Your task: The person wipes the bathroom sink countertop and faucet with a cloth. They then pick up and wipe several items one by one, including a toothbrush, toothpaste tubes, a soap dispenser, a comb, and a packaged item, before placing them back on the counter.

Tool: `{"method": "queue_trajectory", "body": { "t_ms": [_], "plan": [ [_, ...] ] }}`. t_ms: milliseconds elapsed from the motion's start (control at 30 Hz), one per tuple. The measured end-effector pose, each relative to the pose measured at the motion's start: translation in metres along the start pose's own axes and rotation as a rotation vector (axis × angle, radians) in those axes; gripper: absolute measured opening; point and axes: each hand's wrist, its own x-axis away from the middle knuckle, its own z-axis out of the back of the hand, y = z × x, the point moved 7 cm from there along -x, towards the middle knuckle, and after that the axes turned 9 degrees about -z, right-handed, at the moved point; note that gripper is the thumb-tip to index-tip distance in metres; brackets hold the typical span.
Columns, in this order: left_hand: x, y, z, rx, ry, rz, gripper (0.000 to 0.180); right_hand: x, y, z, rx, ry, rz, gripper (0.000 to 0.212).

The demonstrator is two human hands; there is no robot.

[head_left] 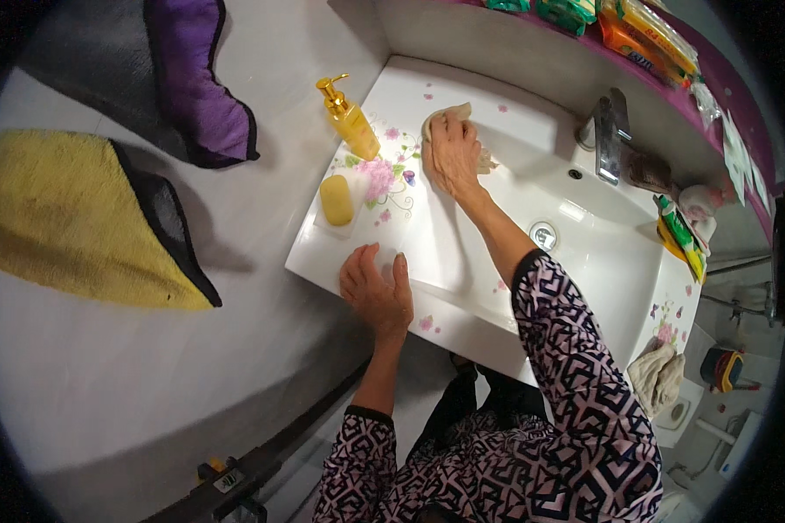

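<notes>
My right hand (452,155) presses a cream cloth (459,112) onto the left rim of a white sink (488,244); its fingers are bent over the cloth. At the sink's front left edge, my left hand (378,289) rests with fingers and thumb apart and nothing in it. Just beyond it lies a yellow bar of soap (336,200) on a pale soap dish (358,212). A yellow pump bottle (351,124) with a gold top stands behind the soap, by printed pink flowers on the rim.
A chrome faucet (609,139) stands at the sink's back, above the drain (543,235). Tubes (682,235) and a crumpled cloth (658,376) lie on the right rim. Packages fill a purple shelf (715,113). Yellow (70,218) and purple (196,83) towels hang at left.
</notes>
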Motion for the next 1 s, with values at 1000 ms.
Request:
{"method": "queue_trajectory", "body": {
  "t_ms": [1000],
  "plan": [
    [-0.049,-0.068,-0.003,0.302,0.228,0.09,0.092,0.132,-0.098,0.01,-0.137,-0.241,0.349,0.038]
  ]
}}
